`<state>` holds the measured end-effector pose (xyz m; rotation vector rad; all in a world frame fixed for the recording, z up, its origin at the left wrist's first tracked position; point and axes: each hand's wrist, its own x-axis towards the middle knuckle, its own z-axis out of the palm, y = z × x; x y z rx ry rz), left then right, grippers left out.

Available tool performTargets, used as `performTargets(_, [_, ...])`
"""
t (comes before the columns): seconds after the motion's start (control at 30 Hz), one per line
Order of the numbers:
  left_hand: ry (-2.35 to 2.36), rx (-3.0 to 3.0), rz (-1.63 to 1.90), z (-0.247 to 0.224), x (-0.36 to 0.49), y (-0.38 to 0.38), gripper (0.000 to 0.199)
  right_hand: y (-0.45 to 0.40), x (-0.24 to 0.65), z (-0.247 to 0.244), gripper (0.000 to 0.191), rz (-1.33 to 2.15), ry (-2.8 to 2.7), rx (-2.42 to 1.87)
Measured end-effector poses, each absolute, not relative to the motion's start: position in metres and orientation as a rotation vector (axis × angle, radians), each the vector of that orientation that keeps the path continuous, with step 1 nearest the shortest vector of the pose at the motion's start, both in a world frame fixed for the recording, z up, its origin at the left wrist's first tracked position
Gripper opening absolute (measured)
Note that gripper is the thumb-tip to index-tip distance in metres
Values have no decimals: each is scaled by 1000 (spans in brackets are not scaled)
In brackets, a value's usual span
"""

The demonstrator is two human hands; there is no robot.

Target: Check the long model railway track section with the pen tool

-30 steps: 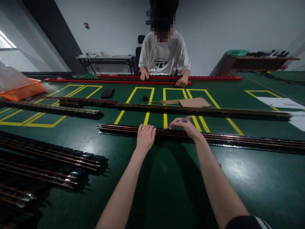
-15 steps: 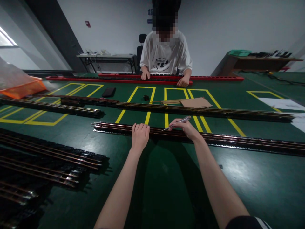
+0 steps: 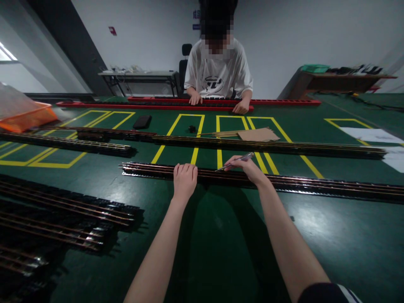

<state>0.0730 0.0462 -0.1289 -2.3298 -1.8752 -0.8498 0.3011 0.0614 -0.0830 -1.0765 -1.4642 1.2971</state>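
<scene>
A long black strip with copper-coloured rods (image 3: pixel 303 184) lies across the green table in front of me. My left hand (image 3: pixel 185 180) is wrapped over the strip left of centre, fingers together and gripping it. My right hand (image 3: pixel 244 166) holds a slim metallic pen-like tool (image 3: pixel 235 161) between thumb and fingers, just above the strip. The tool's tip points down and left at the rods, between my two hands. Whether the tip touches them is too small to tell.
Across the table a person (image 3: pixel 217 69) rests both hands on red rails (image 3: pixel 284 102). More rod strips (image 3: pixel 78 206) lie at left. Beyond my strip are another long bundle (image 3: pixel 315 149), cardboard (image 3: pixel 259 134), a black box (image 3: pixel 142 122) and an orange basket (image 3: pixel 34 117).
The view has shifted slightly. My left hand still grips the strip and my right hand still holds the tool, with almost no movement.
</scene>
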Motion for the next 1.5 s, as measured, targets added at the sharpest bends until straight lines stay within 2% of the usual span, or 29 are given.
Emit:
performTargets(0.67, [-1861, -2326, -849, -130, 72, 46, 40, 62, 308, -84, 15, 1291, -1409, -1077])
performTargets(1.1, [-1509, -2428, -835, -132, 100, 39, 37, 64, 309, -87, 14, 1286, -1397, -1091])
performTargets(1.5, [-1633, -2515, -761, -127, 103, 39, 38, 64, 308, -85, 15, 1255, -1424, -1111])
